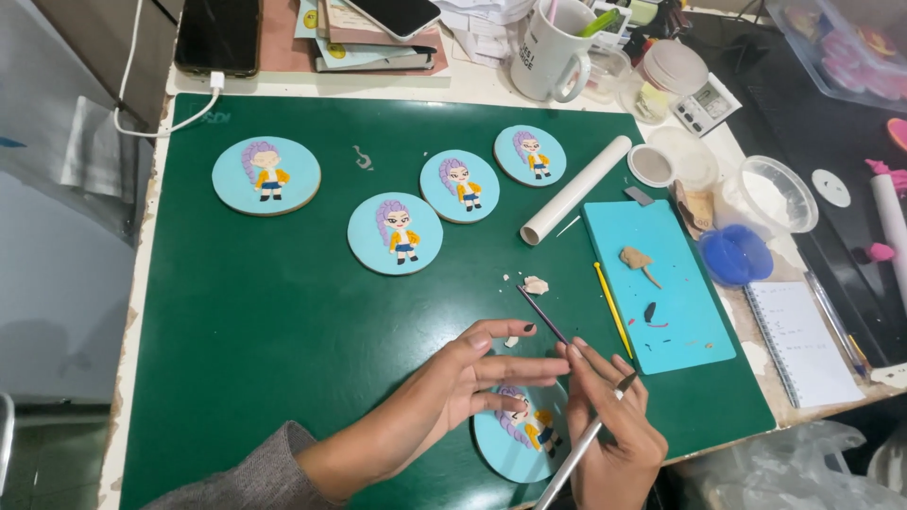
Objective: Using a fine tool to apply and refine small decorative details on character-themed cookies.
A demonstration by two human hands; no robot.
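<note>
The left hand (472,378) lies flat with fingers spread, pressing on a blue disc (515,439) that sits at the near edge of the green mat (265,312). The right hand (609,430) is just beside it, pinching a thin dark tool (541,314) in its fingertips while a silver tool (576,453) rests in the same grip. Left of the disc the mat is bare and wide. Beyond the disc lie clay scraps (535,283) and a teal board (657,283) to its right. Farther off, four finished discs (395,233) and a white roller (574,189) lie well apart.
</note>
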